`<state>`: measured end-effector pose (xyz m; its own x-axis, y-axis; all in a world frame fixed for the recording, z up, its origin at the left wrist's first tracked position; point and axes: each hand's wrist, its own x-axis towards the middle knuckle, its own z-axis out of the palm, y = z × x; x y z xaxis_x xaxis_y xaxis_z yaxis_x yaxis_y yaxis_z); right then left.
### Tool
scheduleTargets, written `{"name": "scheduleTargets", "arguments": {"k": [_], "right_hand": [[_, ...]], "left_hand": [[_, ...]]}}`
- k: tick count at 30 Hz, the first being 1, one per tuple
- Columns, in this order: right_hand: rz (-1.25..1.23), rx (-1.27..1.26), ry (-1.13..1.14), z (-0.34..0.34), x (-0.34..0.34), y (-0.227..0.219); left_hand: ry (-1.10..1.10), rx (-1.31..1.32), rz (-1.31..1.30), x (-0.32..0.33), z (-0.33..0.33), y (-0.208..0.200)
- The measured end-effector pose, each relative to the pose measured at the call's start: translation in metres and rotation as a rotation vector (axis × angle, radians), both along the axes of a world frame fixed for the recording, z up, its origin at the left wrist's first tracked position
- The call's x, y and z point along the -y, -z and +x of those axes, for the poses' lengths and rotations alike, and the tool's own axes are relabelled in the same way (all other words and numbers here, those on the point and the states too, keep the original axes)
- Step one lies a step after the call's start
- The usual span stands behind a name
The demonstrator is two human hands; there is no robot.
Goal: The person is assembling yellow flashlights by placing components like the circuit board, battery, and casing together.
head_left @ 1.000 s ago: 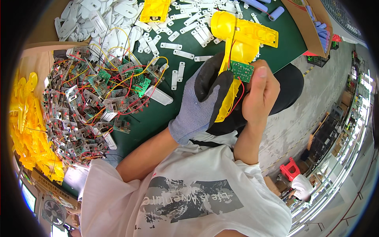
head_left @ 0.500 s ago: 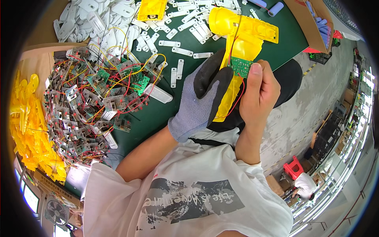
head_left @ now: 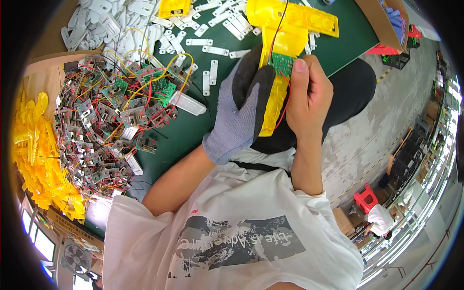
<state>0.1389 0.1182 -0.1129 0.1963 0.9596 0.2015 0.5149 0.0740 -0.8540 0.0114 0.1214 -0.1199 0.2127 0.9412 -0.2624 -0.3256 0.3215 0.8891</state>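
My left hand (head_left: pixel 239 106), in a grey knit glove with black-coated fingers, is closed around a yellow plastic shell (head_left: pixel 274 104). The shell's long handle part runs between my hands, and its wider cross-part lies farther off over the green table. On the handle sits a small green circuit board (head_left: pixel 281 64) with red and dark wires. My bare right hand (head_left: pixel 309 99) pinches the board's right edge, thumb on top; the fingers beneath are partly hidden. My gloved thumb is close to the board's left edge.
To the left is a heap of wired circuit boards (head_left: pixel 104 123), with yellow plastic parts (head_left: pixel 41 154) beyond it. White covers (head_left: pixel 113 24) and small white strips (head_left: pixel 215 50) lie on the far table. A cardboard box (head_left: pixel 374 19) holding purple cylinders stands far right.
Both hands, the shell and the board appear slightly farther left and higher in the view, which itself has shifted a little. Both grips stay the same.
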Motion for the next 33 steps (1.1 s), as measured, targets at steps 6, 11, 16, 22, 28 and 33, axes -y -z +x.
{"name": "scheduleTargets", "arguments": {"k": [6, 11, 16, 22, 28, 33], "right_hand": [[0.107, -0.135, 0.028, -0.003, 0.006, 0.013], [0.046, -0.260, -0.035, 0.003, 0.003, 0.014], [0.066, -0.631, -0.126, 0.009, 0.008, 0.010], [0.033, -0.306, -0.211, 0.023, 0.020, -0.015], [0.072, -0.357, -0.283, 0.047, 0.020, -0.010], [0.082, -0.436, -0.288, 0.053, 0.020, -0.008]], "left_hand": [[0.089, -0.088, 0.039, 0.004, -0.009, -0.001], [0.063, 0.024, 0.011, 0.003, -0.005, -0.006], [0.015, 0.307, 0.081, 0.006, -0.008, -0.005], [-0.151, 0.464, -0.050, 0.003, -0.006, -0.019], [-0.148, 0.144, 0.111, 0.022, -0.009, -0.013], [-0.064, 0.190, 0.119, 0.024, -0.002, -0.018]]}}
